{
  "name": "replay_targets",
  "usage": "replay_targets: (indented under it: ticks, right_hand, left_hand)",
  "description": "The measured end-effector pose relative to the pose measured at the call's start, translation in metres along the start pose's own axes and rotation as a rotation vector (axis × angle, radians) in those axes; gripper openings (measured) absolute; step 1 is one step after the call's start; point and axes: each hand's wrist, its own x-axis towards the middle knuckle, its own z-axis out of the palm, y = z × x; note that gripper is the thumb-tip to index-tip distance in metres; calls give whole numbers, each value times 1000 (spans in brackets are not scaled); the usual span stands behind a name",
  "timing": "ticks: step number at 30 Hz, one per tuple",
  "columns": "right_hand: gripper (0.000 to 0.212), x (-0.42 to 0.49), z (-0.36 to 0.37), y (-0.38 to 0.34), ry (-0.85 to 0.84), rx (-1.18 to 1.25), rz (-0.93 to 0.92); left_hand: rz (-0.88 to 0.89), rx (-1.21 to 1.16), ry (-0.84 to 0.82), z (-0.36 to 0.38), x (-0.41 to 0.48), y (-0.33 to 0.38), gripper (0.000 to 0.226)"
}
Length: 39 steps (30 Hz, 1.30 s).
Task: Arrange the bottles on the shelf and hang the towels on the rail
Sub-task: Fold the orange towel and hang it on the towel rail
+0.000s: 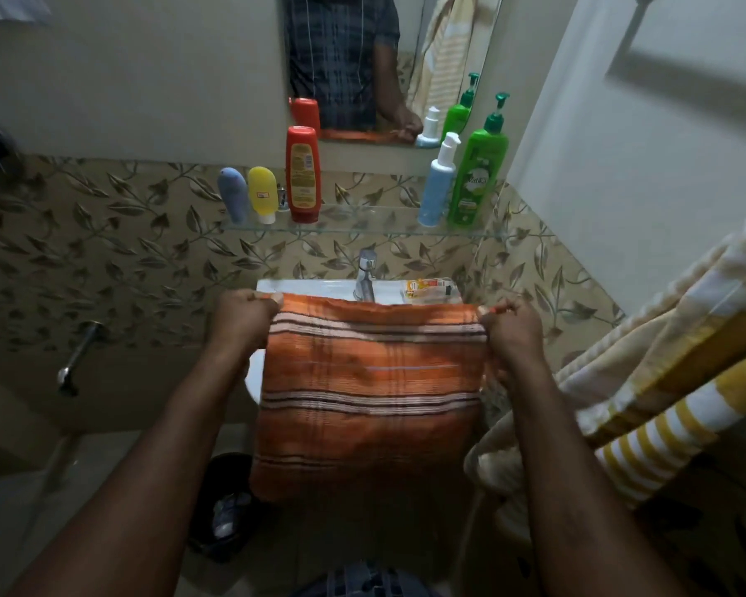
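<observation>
The left hand [244,314] and the right hand [511,323] each pinch a top corner of the orange striped towel [365,381], stretched flat before the sink [319,290]. I think it is best to keep the top edge tight and level while carrying it to the rail.

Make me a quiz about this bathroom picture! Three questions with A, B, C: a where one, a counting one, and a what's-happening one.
1. Where is the green pump bottle? A. in the sink B. at the glass shelf's right end C. on the floor
2. How many bottles stand on the shelf? A. three B. five C. eight
3. The orange striped towel is: A. in the sink B. on the rail C. held by two hands
Answers: 1 B, it stands rightmost, beside the pale blue pump bottle. 2 B, blue-grey bottle, yellow bottle, red bottle, plus two pump bottles. 3 C, the left hand and right hand each grip a top corner.
</observation>
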Motion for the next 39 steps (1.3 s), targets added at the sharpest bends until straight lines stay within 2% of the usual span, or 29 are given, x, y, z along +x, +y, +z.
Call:
replay_targets:
  ticks: [3, 6, 10, 12, 15, 18, 23, 28, 32, 35, 37, 39]
  right_hand:
    - [28, -24, 18, 8, 105, -6, -10]
    - [20, -52, 28, 19, 183, -34, -80]
    - [27, -80, 40, 16, 155, -27, -200]
    - [32, -98, 46, 10, 108, -5, -248]
    - [35, -116, 50, 5, 65, 5, -293]
    - [35, -125, 48, 5, 66, -10, -295]
    - [38, -126, 42, 10, 129, 14, -279]
    - [39, -127, 33, 10, 171, 19, -285]
    - [33, -103, 6, 11, 368, -86, -365]
    - [17, -87, -17, 13, 428, -226, -271]
    - [14, -81, -28, 7, 519, -270, -323]
    - [15, -76, -34, 0, 543, -297, -369]
  left_hand:
    - [-7, -93, 22, 23, -19, -2, 20]
    - [31, -153, 27, 44, -43, -6, 23]
    - [192, -32, -34, 66, -80, -9, 21]
    - [302, 90, -9, 75, -95, -8, 18]
    - [391, 142, 1, 83, -110, -2, 14]
    - [389, 136, -25, 86, -116, -2, 12]
    - [314, 82, -165, 85, -122, 0, 12]
    - [322, 54, 15, 89, -131, -2, 6]
    - [321, 48, 263, 65, -105, -7, 4]
    - [336, 120, 315, 41, -86, -12, 9]
    - [387, 101, 340, 28, -74, -9, 7]
    - [378, 94, 374, 19, -59, -8, 5]
